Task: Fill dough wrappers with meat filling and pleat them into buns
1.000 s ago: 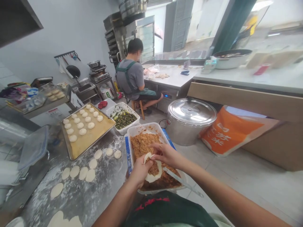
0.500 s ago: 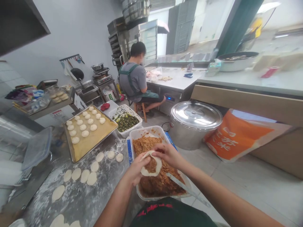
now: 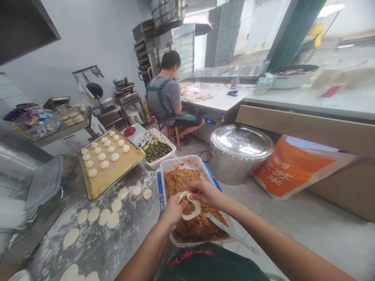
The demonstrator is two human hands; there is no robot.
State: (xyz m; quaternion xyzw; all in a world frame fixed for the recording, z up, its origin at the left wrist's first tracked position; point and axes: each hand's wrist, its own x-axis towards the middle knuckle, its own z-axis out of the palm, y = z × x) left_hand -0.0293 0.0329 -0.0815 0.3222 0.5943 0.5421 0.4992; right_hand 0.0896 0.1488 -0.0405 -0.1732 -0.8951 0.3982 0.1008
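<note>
Over a tub of brown filling point(image 3: 183, 177), both hands hold one round dough wrapper point(image 3: 193, 213) with filling in its middle. My left hand point(image 3: 173, 210) cups the wrapper from the left, its thumb over the filling. At the far edge, the fingers of my right hand point(image 3: 205, 192) pinch the dough into a gathered fold. A metal spatula point(image 3: 231, 234) rests with its blade in the filling and its handle across the tub's near right rim. On the floured worktop point(image 3: 129, 234) to the left lie several flat dough rounds point(image 3: 93, 214).
A paper-lined tray point(image 3: 117, 171) carries several shaped buns point(image 3: 115, 157). Behind the tub stands a white container of chopped greens point(image 3: 155, 150). A lidded steel pot point(image 3: 241, 156) and an orange bag point(image 3: 281, 171) are at right. Farther back, a person point(image 3: 165, 89) sits at a counter.
The wrapper's far edge is drawn more together between my fingers, and its opening has turned slightly. Both hands remain over the tub.
</note>
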